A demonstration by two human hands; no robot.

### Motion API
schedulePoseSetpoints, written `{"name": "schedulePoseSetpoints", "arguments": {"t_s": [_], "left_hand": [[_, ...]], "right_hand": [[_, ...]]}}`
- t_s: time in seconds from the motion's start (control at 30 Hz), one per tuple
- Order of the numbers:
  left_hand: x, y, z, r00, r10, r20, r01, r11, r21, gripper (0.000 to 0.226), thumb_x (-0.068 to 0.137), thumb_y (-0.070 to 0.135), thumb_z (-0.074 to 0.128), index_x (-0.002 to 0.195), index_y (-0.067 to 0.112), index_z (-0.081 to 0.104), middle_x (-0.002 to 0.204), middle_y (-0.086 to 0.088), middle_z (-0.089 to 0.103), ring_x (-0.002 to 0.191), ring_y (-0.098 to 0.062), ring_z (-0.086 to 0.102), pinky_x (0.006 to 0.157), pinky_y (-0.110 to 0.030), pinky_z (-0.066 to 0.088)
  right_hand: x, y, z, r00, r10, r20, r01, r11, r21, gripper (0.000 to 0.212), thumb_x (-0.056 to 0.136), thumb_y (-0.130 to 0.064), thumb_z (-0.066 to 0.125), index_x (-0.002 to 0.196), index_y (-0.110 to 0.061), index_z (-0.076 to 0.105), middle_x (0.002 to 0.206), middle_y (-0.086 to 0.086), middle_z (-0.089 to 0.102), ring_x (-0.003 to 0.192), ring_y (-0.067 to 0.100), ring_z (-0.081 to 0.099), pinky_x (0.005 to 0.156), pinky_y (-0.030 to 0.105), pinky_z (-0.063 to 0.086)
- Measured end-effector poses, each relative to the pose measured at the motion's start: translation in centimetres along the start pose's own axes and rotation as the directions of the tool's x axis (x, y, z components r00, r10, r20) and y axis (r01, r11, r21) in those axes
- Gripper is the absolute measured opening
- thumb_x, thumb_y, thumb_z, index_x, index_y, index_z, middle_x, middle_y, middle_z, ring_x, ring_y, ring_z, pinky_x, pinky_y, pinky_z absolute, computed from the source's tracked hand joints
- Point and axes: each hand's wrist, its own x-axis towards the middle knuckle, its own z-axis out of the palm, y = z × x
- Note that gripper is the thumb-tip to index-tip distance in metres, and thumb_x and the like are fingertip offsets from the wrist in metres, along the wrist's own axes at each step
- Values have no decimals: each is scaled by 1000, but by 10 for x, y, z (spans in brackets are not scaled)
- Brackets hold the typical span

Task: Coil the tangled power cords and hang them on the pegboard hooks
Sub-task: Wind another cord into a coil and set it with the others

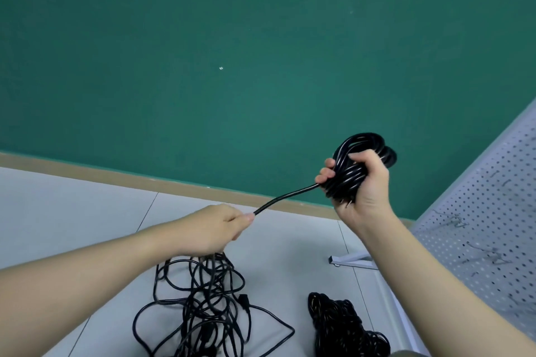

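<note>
Between left hand and right hand stretches the cord.

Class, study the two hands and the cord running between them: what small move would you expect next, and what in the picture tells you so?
Probably the left hand carries its stretch of cord up to the coil gripped in the right hand, laying on another loop. The cord runs nearly taut between the hands, and below the left hand more cord trails into the tangled pile on the floor, so coiling looks unfinished.
</note>
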Motion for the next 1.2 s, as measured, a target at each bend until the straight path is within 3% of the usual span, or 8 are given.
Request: {"name": "schedulePoseSetpoints", "arguments": {"t_s": [0.2, 0.43, 0.6, 0.8, 0.97, 1.03, 1.1, 1.2], "left_hand": [[-1, 9, -41, 927, 246, -284, -175, 952, 253, 42, 93, 52, 65, 68, 21, 52, 53, 9, 50, 49, -11, 38, 54, -32, 41], [-13, 15, -73, 832, 370, -414, -327, 929, 175, 32, 95, 43, 67, 70, 23, 60, 58, -1, 56, 51, -10, 38, 55, -31, 38], [-24, 30, -64, 662, 537, -522, -497, 837, 231, 22, 99, 26, 66, 79, 18, 61, 57, 9, 47, 50, -12, 35, 51, -20, 29], [-32, 47, -58, 517, 546, -659, -563, 797, 219, 22, 97, 27, 65, 80, 13, 61, 53, 1, 32, 51, -17, 28, 51, -21, 25], [-26, 60, -43, 564, 415, -714, -592, 806, 1, 19, 95, 29, 70, 82, 17, 65, 57, 9, 45, 54, -8, 34, 55, -24, 32], [-23, 63, -41, 602, 346, -720, -589, 801, -107, 19, 95, 27, 73, 81, 15, 66, 62, -5, 53, 57, -9, 39, 55, -19, 35], [-21, 65, -42, 625, 279, -729, -575, 796, -189, 21, 94, 25, 74, 80, 11, 66, 67, -19, 54, 59, -10, 41, 56, -16, 36], [-17, 61, -45, 655, 210, -726, -536, 806, -251, 23, 94, 28, 74, 80, 12, 67, 62, -7, 55, 57, -6, 44, 56, -15, 37]], "right_hand": [[11, 4, -14, 997, -12, -82, 6, 997, -74, 13, 87, -21, 54, 82, -12, 46, 73, 9, 48, 56, 22, 43, 55, 32, 46], [14, 9, 1, 996, 60, -62, -64, 995, -71, 16, 85, -23, 59, 82, -13, 46, 71, 10, 49, 56, 24, 44, 53, 32, 46], [3, 18, 6, 984, 176, 23, -166, 960, -224, 20, 88, -23, 65, 82, -12, 50, 73, 13, 53, 54, 23, 45, 51, 32, 46], [-14, 28, 20, 892, 410, 192, -349, 892, -286, 33, 73, -30, 79, 86, -11, 55, 73, 11, 53, 57, 20, 45, 48, 27, 42], [-32, 36, 31, 660, 638, 396, -467, 762, -449, 77, 57, -56, 93, 104, -7, 56, 77, 9, 51, 56, 16, 45, 52, 27, 46], [-39, 41, 35, 571, 693, 440, -543, 721, -430, 84, 61, -63, 88, 111, -5, 54, 80, 9, 49, 59, 16, 39, 54, 26, 46], [-42, 43, 38, 525, 708, 473, -591, 702, -396, 88, 68, -76, 78, 114, -5, 52, 83, 9, 48, 62, 16, 37, 56, 27, 46], [-44, 41, 38, 489, 703, 517, -576, 705, -413, 92, 65, -82, 76, 111, -4, 54, 85, 9, 48, 63, 16, 39, 58, 28, 46]]}}
